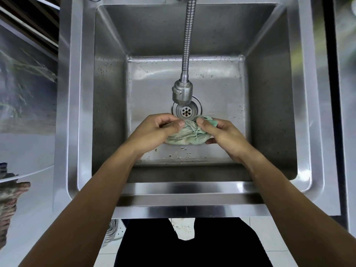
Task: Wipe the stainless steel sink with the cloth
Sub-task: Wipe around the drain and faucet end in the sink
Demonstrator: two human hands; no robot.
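A deep stainless steel sink fills the view, its floor and walls dotted with water drops and specks. A crumpled pale green cloth lies bunched on the sink floor just in front of the drain. My left hand pinches the cloth's left part between thumb and curled fingers. My right hand grips the cloth's right part, with a fold of cloth showing above its fingers. Both hands are low in the basin.
A flexible metal faucet hose hangs down the middle, its spray head right above the drain and just beyond my hands. The sink's front rim crosses below my forearms. A pale counter lies to the left.
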